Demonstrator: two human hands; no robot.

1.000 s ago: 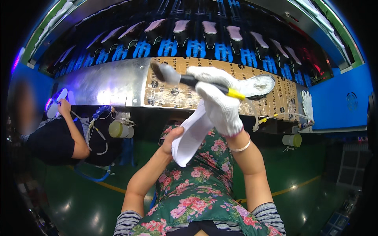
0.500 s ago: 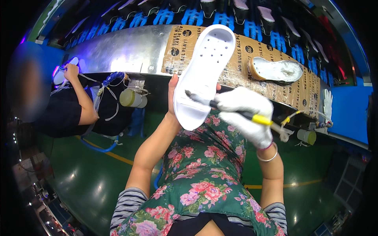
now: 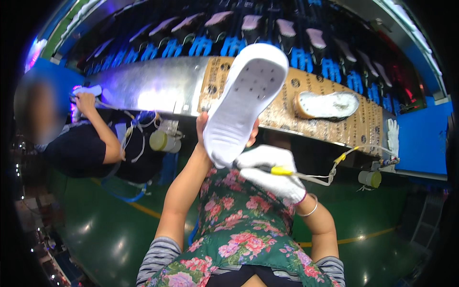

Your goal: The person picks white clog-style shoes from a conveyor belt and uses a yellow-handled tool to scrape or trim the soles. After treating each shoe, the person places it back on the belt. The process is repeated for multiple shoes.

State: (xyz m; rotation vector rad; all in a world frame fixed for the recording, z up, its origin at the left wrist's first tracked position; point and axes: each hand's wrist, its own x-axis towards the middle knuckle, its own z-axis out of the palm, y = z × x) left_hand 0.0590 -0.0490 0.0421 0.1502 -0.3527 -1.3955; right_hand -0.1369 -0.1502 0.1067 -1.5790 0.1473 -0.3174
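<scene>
A white shoe sole (image 3: 236, 103) with small holes at its far, broad end is tilted up in front of me. My bare left hand (image 3: 202, 133) is closed round it from beneath, thumb and fingertips showing at its two sides. In a white knit glove, my right hand (image 3: 271, 171) grips a hose-fed brush (image 3: 281, 171) with a dark handle and a yellow sleeve. The brush's tip is at the sole's near end, on its right edge; its bristles are mostly hidden. On the bench beyond lies another shoe sole (image 3: 330, 104), white inside with a tan rim.
Printed cardboard (image 3: 282, 122) covers part of a metal bench (image 3: 143, 91). Behind it, several shoes hang over blue holders (image 3: 201, 46). A co-worker's hand (image 3: 86, 103) works at the left. Capped jars (image 3: 160, 142) hang along the bench front; a white glove (image 3: 393, 136) hangs right.
My right hand has drawn the brush from the middle of the sole down to its near end. The sole has tilted and shifted slightly nearer.
</scene>
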